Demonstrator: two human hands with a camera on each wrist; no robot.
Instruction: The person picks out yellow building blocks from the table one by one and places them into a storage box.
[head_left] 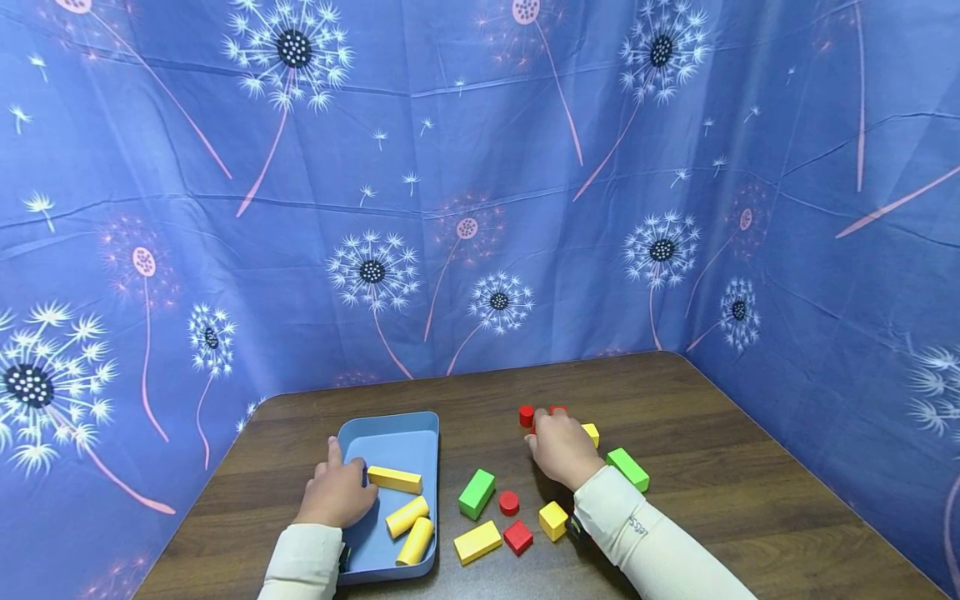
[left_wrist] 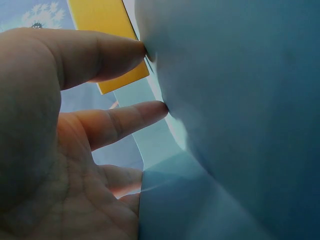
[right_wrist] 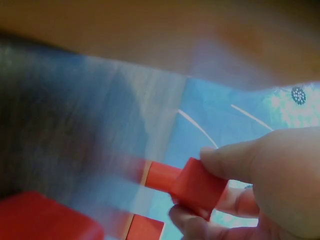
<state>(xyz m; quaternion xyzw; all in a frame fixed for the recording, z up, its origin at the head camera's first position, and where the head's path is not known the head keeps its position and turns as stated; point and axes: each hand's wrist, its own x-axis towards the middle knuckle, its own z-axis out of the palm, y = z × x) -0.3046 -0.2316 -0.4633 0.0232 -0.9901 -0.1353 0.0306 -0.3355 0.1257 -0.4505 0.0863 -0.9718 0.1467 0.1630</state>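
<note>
My right hand (head_left: 566, 450) pinches a red block (right_wrist: 199, 185) between thumb and fingers at the far part of the table. In the head view the hand mostly hides that block. Beside it stands a red cylinder (head_left: 527, 416), and another red block (head_left: 558, 409) shows just behind the hand. My left hand (head_left: 337, 490) lies over the left side of a blue tray (head_left: 397, 442). In the left wrist view its fairly straight fingers (left_wrist: 127, 120) touch the tray. Inside the tray are a long yellow block (head_left: 395, 479) and two yellow cylinders (head_left: 407, 517).
Between tray and right arm lie a green block (head_left: 476, 494), a red disc (head_left: 509, 502), a yellow block (head_left: 477, 542), a red cube (head_left: 518, 537) and a yellow cube (head_left: 553, 521). Past the right wrist are another green block (head_left: 628, 469) and a yellow one (head_left: 592, 434). Patterned cloth (head_left: 495, 208) hangs behind.
</note>
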